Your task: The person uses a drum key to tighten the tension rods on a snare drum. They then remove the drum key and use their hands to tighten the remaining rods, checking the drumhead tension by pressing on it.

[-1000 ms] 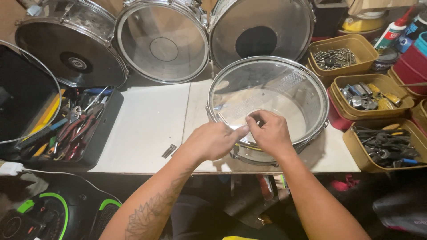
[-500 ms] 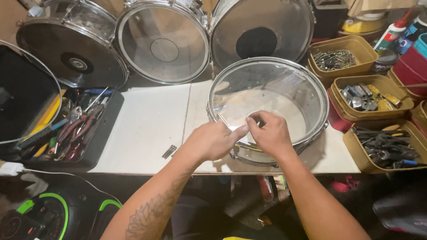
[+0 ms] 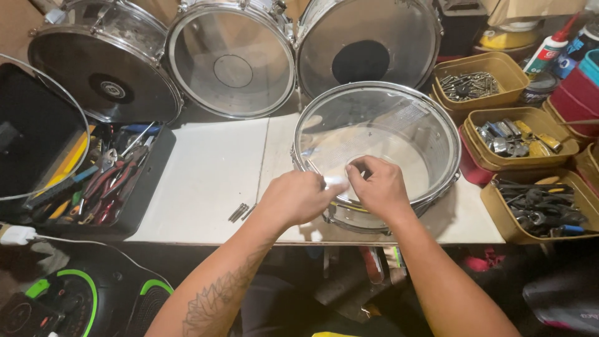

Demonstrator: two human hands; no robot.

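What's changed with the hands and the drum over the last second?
Almost nothing. Both the left hand and the right hand stay together at the near rim of the clear drum, pinching something small and pale between them. The drum, the loose screws and the trays have not moved.

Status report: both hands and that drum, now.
Left hand and right hand pinching a small white piece over the clear-headed chrome snare drum. Loose metal rods nearby, not obstructing.

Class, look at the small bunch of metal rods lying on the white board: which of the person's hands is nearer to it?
Left. The left hand is just right of the metal rods; the right hand lies farther right, over the drum.
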